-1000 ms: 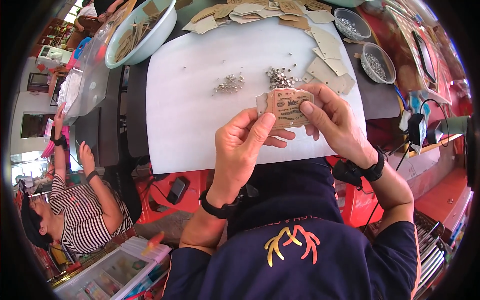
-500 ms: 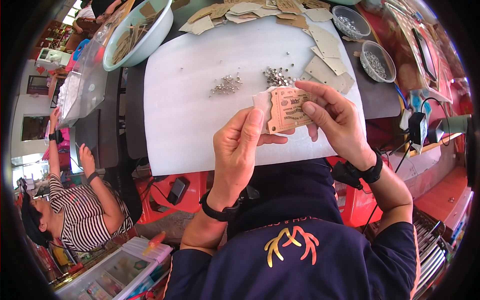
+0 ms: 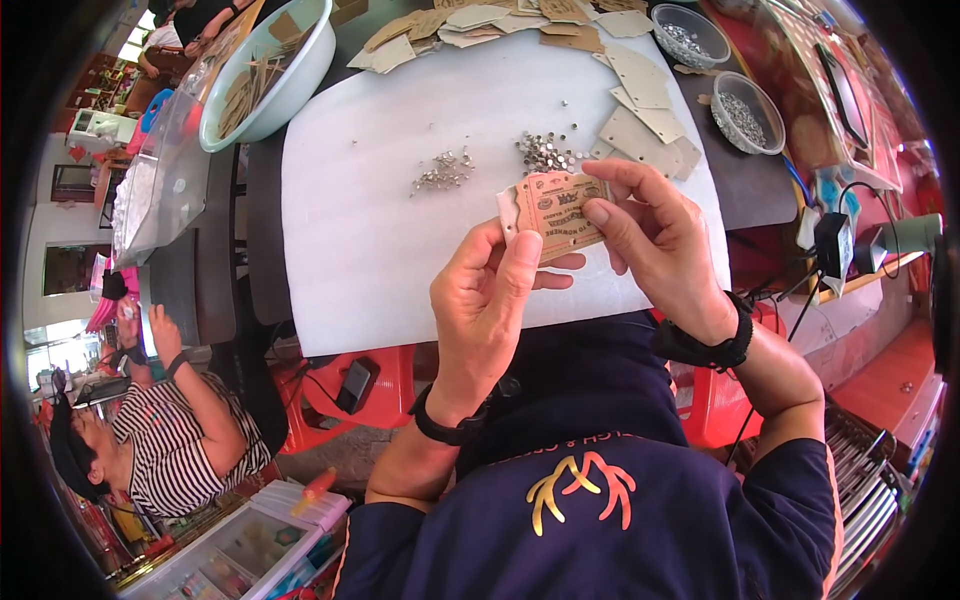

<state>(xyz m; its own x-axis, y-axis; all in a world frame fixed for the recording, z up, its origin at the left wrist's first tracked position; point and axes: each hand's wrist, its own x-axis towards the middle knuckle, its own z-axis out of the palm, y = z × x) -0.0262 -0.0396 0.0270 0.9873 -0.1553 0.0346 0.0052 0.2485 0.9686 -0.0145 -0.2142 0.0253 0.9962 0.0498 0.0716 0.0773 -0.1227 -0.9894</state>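
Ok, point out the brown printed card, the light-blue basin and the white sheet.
Brown printed card (image 3: 560, 210), head view: printed face.
Light-blue basin (image 3: 303, 80), head view: outer wall, right side.
White sheet (image 3: 360, 235), head view: bare part, left side.

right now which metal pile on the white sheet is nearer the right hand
The right pile of chunkier bits, just beyond the held card; the left pile lies farther from the right hand.

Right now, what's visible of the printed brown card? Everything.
The printed brown card looks like thin cardboard, with dark print, a wavy left edge and small holes near its edges. A pale layer shows behind its left side. The left hand and right hand hold it slightly tilted over the white sheet, thumbs on its face.
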